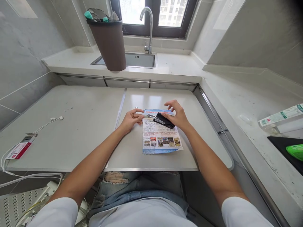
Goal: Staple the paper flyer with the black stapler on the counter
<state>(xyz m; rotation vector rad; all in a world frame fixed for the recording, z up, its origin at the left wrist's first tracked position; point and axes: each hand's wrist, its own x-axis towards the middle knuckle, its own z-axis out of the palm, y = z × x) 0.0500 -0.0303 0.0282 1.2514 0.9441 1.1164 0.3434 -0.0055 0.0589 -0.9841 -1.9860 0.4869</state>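
My left hand (133, 120) pinches a thin silvery strip between thumb and index finger; what exactly it is, I cannot make out. The strip meets the metal end of a black stapler (167, 121), whose slim metal part sticks out to the left. My right hand (178, 116) grips the stapler's black body from the right, with some fingers raised. Below both hands lies a printed leaflet (162, 145), with red and black text, small photos and a blue border. It rests flat on the white table, and the stapler covers part of its upper half.
White earphones (56, 119) and a red-and-white box (20, 148) lie on the table (94, 126) at left, near small dark bits (68, 109). Beyond stands a brown bin (110, 45) by the sink (142, 60) and tap (149, 28). Right counter: a long carton (281, 115), a green packet (295, 151).
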